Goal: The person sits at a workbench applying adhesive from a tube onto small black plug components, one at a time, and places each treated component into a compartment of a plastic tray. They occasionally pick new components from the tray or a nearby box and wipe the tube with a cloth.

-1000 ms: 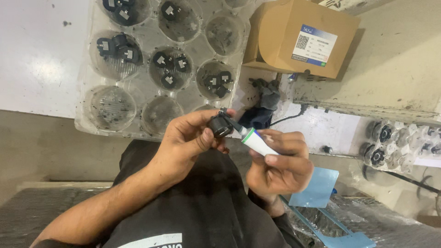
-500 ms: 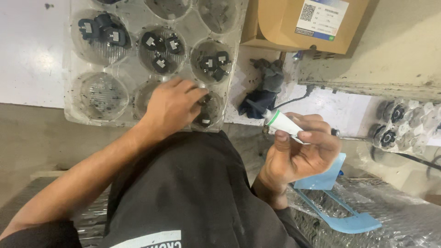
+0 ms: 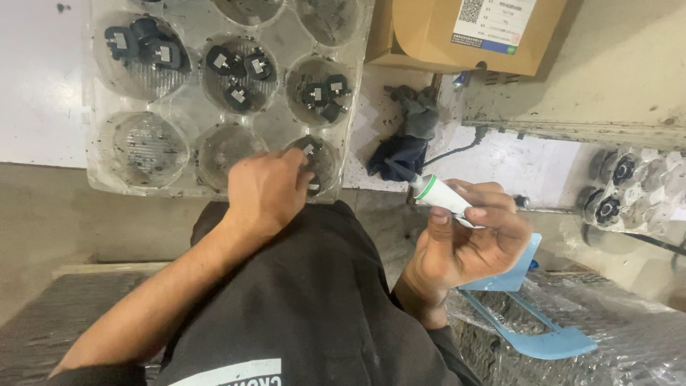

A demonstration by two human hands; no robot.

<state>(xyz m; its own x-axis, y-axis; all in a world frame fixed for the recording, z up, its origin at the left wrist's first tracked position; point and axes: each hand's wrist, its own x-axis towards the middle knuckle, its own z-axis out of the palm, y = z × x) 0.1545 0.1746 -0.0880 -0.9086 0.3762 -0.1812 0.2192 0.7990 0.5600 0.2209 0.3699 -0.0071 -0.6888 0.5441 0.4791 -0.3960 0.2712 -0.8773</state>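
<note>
My left hand (image 3: 266,187) reaches over the near right cup of a clear plastic tray (image 3: 100,161), fingers curled at a small black part (image 3: 309,148) lying in that cup; whether the fingers grip it is hidden. Other cups further back hold several black parts (image 3: 237,71). My right hand (image 3: 468,239) is held off the bench edge, shut around a small white tube with a green ring and a thin nozzle (image 3: 436,191) that points up and left.
A brown cardboard box (image 3: 429,36) stands at the back, with a dark cloth or glove (image 3: 407,139) in front of it. A second clear tray with black parts (image 3: 629,189) lies at the right. A light blue plastic piece (image 3: 532,336) rests on bubble wrap below my right hand.
My left hand carried a black part from the tube's nozzle to the tray and now rests at the near right cup. My right hand with the tube moved right and lower.
</note>
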